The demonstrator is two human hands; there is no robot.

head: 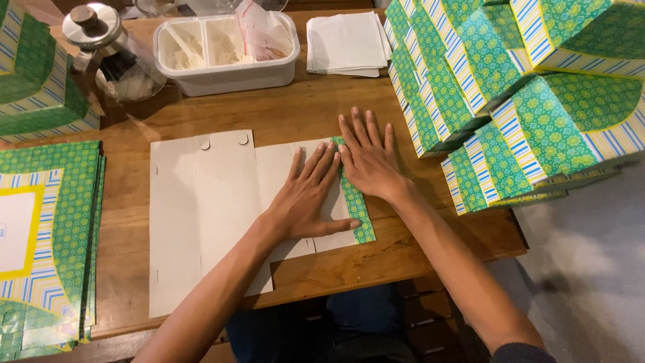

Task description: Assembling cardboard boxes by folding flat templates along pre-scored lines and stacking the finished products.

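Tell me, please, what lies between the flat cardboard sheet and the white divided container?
In the head view, only bare wooden table lies between the flat cardboard sheet and the white divided container.

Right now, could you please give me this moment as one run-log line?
left hand: flat on cardboard blank | right hand: pressing green patterned flap | surface: wooden table | stack of folded boxes: at right

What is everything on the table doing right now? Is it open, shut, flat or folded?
Cardboard sheet: flat, plain side up, right flap folded over.
Left hand: pressed flat on the sheet.
Right hand: pressed flat on the folded flap.
White tub: open, lid off.
Glass jar: lid on.
Flat printed sheets: stacked, unfolded.
Green boxes: folded, piled up.
White papers: stacked.
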